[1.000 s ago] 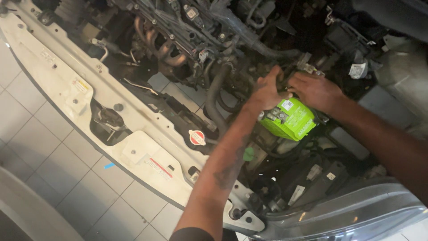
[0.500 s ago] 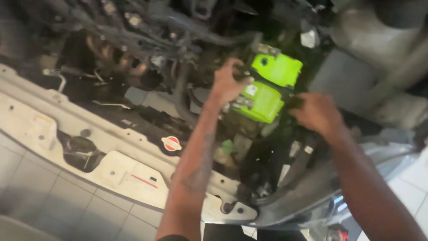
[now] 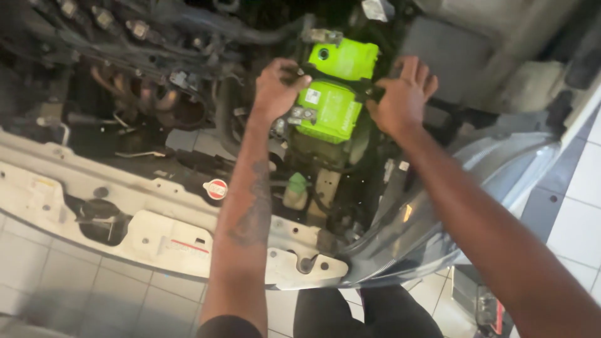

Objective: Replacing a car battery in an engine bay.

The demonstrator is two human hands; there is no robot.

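Note:
A bright green car battery sits deep in the engine bay, crossed by a dark hold-down bracket. My left hand is curled on the battery's left end, by its terminal clamp. My right hand rests on the battery's right side, fingers spread, thumb on the bracket's end. What the fingers pinch is hidden.
A white front crossmember with a red radiator cap runs below the bay. Rusty exhaust pipes lie left of the battery. A small green-capped reservoir sits below it. Grey bumper and tiled floor lie right.
My view has shifted, so the battery now sits higher and more centred. My right hand moved up from below the battery to its right side. My left hand stayed at the left end.

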